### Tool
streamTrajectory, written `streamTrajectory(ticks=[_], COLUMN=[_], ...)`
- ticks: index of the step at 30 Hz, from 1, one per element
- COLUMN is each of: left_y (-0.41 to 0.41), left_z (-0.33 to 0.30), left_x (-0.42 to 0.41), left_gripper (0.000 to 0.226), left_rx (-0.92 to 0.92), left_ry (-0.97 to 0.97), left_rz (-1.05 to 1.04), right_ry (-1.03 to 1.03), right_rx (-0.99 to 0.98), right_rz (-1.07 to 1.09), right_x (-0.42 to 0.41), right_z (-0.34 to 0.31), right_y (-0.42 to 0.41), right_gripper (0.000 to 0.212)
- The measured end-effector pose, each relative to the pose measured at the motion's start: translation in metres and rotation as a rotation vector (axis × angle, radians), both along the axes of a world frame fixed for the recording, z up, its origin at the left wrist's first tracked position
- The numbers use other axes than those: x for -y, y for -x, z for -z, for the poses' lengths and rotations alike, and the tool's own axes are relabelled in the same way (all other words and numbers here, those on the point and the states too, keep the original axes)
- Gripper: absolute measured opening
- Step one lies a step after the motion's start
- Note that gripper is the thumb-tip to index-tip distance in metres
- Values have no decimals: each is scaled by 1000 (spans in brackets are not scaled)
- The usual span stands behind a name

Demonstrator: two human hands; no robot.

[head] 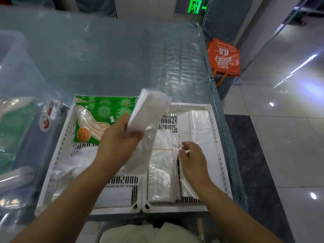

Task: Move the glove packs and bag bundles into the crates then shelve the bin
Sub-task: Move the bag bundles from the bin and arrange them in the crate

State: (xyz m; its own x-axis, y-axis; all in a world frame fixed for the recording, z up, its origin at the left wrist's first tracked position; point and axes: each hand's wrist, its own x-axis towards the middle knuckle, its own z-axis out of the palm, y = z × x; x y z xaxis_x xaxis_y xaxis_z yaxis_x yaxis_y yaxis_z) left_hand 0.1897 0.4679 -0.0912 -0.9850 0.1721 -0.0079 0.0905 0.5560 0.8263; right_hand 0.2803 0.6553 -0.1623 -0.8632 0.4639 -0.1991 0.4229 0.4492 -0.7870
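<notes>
Left hand (117,137) grips a raised bag bundle (149,111) over two white crates (217,137); right hand (191,158) pinches a band (163,149) on a bundle inside. Glove packs (101,116) in left crate.

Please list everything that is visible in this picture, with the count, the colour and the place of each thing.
crates: two, white, side by side on the table
glove packs: at least two, green, far end of left crate
bag bundles: several, clear white, lying in both crates
held bag bundle: one, white, above the crates
bin: one, clear, left on the table
table: one, blue-grey under clear plastic
tote bag: one, orange, floor beyond the table
exit sign: one, green, far wall
left hand: grips the held bag bundle
right hand: fingers on a bundle in right crate
</notes>
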Motion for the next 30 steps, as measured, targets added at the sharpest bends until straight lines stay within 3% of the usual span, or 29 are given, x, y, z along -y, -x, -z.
streamTrajectory(ticks=[5, 10, 12, 14, 17, 21, 26, 28, 30], left_y=[-34, -51, -48, -43, -42, -47, -47, -46, -45], left_z=[27, 47, 51, 55, 62, 67, 76, 78, 78], left_x=[-35, -50, -49, -42, -26, -21, -22, -22, -23], left_gripper=[25, 18, 13, 12, 57, 72, 86, 88, 89], left_rx=[351, 425, 411, 287, 101, -94, -156, -149, -151], left_ry=[-224, -217, -101, 100, 264, 494, 766, 807, 855], left_rz=[59, -32, 26, 114, 135, 353, 601, 648, 679], right_ry=[447, 661, 660, 597, 458, 337, 215, 51, -211], right_rx=[-121, -68, -69, -56, 39, 81, 95, 108, 108], right_rz=[80, 34, 83, 128, 114, 77, 21, -71, -129], right_x=[0, 25, 27, 26, 30, 40, 43, 41, 32], right_z=[-18, -11, -8, -3, 7, 18, 16, 13, 12], right_y=[-2, -16, -16, -15, -14, -11, -9, -11, -14], right_gripper=[17, 29, 34, 34, 37, 42, 38, 28, 35])
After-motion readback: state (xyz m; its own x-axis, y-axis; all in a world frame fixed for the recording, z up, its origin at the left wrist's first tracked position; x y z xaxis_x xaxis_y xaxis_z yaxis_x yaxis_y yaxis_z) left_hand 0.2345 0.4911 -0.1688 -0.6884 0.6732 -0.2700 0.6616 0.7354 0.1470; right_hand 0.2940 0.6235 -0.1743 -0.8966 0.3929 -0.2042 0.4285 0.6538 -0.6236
